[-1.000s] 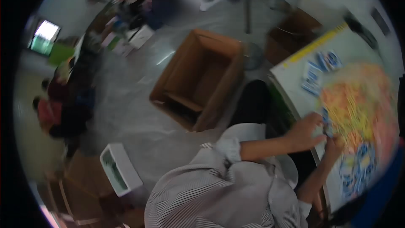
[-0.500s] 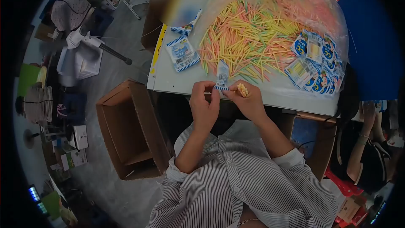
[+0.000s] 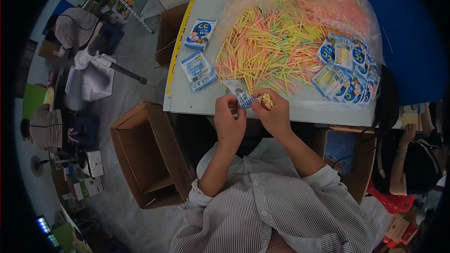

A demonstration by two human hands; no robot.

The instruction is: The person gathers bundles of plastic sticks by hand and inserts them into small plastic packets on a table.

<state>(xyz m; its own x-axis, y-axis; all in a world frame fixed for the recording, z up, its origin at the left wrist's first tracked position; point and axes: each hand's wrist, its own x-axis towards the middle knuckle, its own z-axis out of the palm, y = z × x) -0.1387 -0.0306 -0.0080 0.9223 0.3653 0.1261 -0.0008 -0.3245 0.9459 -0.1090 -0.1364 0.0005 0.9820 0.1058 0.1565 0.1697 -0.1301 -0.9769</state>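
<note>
My left hand [image 3: 230, 121] pinches the near edge of a small clear-and-blue plastic packet [image 3: 238, 92] at the table's front edge. My right hand [image 3: 275, 118] touches the same packet with thumb and fingertip, while a bundle of thin pale-yellow sticks [image 3: 267, 101] is gripped in its curled fingers. Whether the packet's mouth is open I cannot tell. Just beyond the hands spreads a big heap of pastel sticks [image 3: 267, 47] in a large clear plastic bag [image 3: 375, 23]. Two blue-and-white packets, one face up [image 3: 200, 33] and one showing its barcode [image 3: 199, 71], lie left of the heap.
Several filled packets [image 3: 351, 82] lie on the bag at the right. A cardboard box [image 3: 150, 159] stands on the floor to the left, another [image 3: 361, 168] under the table at right. A fan [image 3: 86, 58] is farther left. Another person's arm [image 3: 401, 159] shows at right.
The packet between my hands has tilted, its far end swinging left. At the upper left, the farther packet now lies flat and face up; the blur over that corner is gone. The view has shifted slightly.
</note>
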